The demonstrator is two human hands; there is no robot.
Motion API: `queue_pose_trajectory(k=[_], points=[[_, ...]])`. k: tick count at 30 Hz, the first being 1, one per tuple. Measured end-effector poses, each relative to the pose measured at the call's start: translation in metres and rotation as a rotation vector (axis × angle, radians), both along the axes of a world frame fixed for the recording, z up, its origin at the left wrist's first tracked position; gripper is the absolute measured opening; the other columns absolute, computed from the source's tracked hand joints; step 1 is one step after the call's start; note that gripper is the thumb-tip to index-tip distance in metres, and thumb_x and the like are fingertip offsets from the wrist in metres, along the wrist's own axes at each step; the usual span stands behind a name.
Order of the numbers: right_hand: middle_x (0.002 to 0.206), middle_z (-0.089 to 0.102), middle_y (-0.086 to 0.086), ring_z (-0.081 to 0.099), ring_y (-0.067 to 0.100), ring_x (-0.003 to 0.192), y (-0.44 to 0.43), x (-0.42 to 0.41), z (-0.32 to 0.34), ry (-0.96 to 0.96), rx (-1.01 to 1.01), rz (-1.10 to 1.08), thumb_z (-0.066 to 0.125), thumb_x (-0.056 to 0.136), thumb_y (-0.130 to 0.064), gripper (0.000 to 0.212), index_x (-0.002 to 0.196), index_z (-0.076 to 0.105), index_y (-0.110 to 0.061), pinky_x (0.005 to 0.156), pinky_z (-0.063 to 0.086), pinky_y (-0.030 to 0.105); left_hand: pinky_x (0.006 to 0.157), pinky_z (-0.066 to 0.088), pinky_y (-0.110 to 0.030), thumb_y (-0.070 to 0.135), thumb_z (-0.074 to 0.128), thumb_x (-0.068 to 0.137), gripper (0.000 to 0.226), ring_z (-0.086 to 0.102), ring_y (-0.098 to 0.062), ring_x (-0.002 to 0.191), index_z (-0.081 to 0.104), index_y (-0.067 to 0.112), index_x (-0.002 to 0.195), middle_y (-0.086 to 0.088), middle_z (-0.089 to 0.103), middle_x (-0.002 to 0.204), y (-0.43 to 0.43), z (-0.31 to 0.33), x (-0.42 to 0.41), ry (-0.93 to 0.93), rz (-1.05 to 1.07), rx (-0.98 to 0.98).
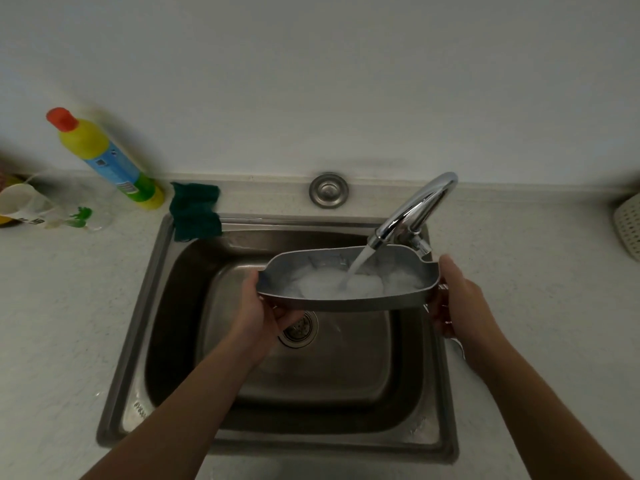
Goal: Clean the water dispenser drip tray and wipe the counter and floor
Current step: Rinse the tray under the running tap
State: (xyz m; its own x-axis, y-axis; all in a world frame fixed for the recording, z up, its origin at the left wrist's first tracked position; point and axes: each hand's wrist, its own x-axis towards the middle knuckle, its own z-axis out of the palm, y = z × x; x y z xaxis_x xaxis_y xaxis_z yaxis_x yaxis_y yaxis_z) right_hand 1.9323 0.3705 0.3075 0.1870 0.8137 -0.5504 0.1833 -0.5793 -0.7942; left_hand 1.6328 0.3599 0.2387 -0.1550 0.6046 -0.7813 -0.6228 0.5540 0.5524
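Nearest the camera, two bare forearms are seen reaching over the steel sink (138, 341), which is set into a pale speckled counter (52, 306). The drip tray (346, 304) is held above the basin, over the drain (298, 329), and is gripped at both ends. The left hand (258, 306) is curled under and round the left end, and the right hand (457, 299) is closed round the right end with the thumb on top. The tray is held roughly level and is filled with white foam and water, into which the stream (358, 268) from the chrome faucet (415, 209) is poured. Trouble is judged likeliest from the running water. If the tray is overfilled or tipped, suds may be spilled past the sink rim onto the counter and floor, and a wet, soapy tray may be let slip from the hands. Farther back, a dark green cloth (195, 211) is draped over the sink's back left corner. A yellow detergent bottle (110, 161) with a red cap is stood beside it, near the wall. A round steel cap (328, 190) is set into the counter behind the basin. Clear plastic cups (41, 209) are seen at the far left and a white perforated basket (628, 226) at the far right edge. The scene is closed by a plain white wall (311, 81), and the room is dimly lit.
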Motion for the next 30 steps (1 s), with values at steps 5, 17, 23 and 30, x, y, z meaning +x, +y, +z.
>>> queue_pose_trajectory(k=[5, 17, 23, 30], points=[[0.069, 0.067, -0.006, 0.062, 0.007, 0.056, -0.015, -0.001, 0.019, -0.336, 0.246, 0.099, 0.048, 0.083, -0.083, 0.062, 0.085, 0.066, -0.023, 0.053, 0.044, 0.018, 0.072, 0.062, -0.041, 0.05, 0.051, 0.102, 0.048, 0.069, -0.029, 0.099, 0.065, 0.012, 0.129, -0.014, 0.072, 0.115, 0.006, -0.022, 0.021, 0.063, -0.168, -0.091], [0.062, 0.064, -0.003, 0.06, 0.003, 0.056, -0.029, 0.004, -0.008, -0.239, 0.065, 0.083, 0.033, 0.106, -0.056, 0.053, 0.082, 0.063, -0.019, 0.058, 0.042, 0.027, 0.06, 0.059, -0.031, 0.058, 0.071, 0.076, 0.058, 0.069, -0.026, 0.103, 0.069, 0.018, 0.118, -0.012, 0.073, 0.115, 0.016, -0.025, -0.003, 0.149, -0.233, -0.177], [0.052, 0.054, 0.002, 0.048, 0.015, 0.048, -0.015, -0.016, -0.045, 0.011, -0.424, -0.025, 0.039, 0.103, -0.058, 0.06, 0.071, 0.061, -0.013, 0.05, 0.04, 0.024, 0.074, 0.054, -0.036, 0.072, 0.071, 0.068, 0.068, 0.067, -0.028, 0.107, 0.069, 0.026, 0.118, -0.011, 0.07, 0.118, 0.01, 0.006, -0.055, 0.412, -0.307, -0.111], [0.095, 0.063, 0.013, 0.055, 0.024, 0.082, -0.001, -0.055, -0.081, 0.445, -0.624, -0.102, 0.049, 0.092, -0.055, 0.056, 0.123, 0.065, -0.012, 0.064, 0.051, 0.029, 0.062, 0.049, -0.027, 0.06, 0.061, 0.093, 0.041, 0.069, -0.014, 0.08, 0.063, 0.018, 0.094, -0.002, 0.068, 0.088, -0.003, 0.057, -0.073, 0.958, -0.413, 0.14]])
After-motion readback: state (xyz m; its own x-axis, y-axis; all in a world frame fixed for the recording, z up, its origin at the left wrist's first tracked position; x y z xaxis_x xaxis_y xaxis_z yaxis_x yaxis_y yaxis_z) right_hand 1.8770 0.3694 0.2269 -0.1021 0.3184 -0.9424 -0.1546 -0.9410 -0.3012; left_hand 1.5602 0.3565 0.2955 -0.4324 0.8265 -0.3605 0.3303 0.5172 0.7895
